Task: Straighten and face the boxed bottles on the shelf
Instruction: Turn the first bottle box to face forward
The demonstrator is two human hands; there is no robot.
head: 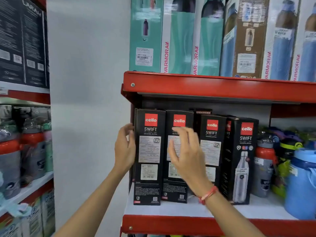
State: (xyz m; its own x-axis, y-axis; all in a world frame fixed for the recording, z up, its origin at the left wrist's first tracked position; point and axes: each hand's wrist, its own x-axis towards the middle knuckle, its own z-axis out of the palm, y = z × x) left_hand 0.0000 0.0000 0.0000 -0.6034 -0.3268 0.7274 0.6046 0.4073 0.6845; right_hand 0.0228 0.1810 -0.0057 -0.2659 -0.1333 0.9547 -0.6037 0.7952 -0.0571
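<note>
Several tall black Cello Swift bottle boxes stand upright on the white shelf board (171,210) with a red front edge. The leftmost box (148,156) and the second box (177,189) show their label sides. A third box (211,147) sits further back. The rightmost box (242,159) shows a steel bottle picture and is turned slightly. My left hand (124,147) is beside the leftmost box's left edge, fingers spread, at or near the edge. My right hand (186,153) hovers open in front of the second box, holding nothing.
Loose bottles (264,168) and a blue jug (301,183) crowd the shelf to the right. Above, the red shelf (213,86) carries teal and blue Varmora boxes (177,40). A white wall (89,100) lies left, then another rack with bottles (10,151).
</note>
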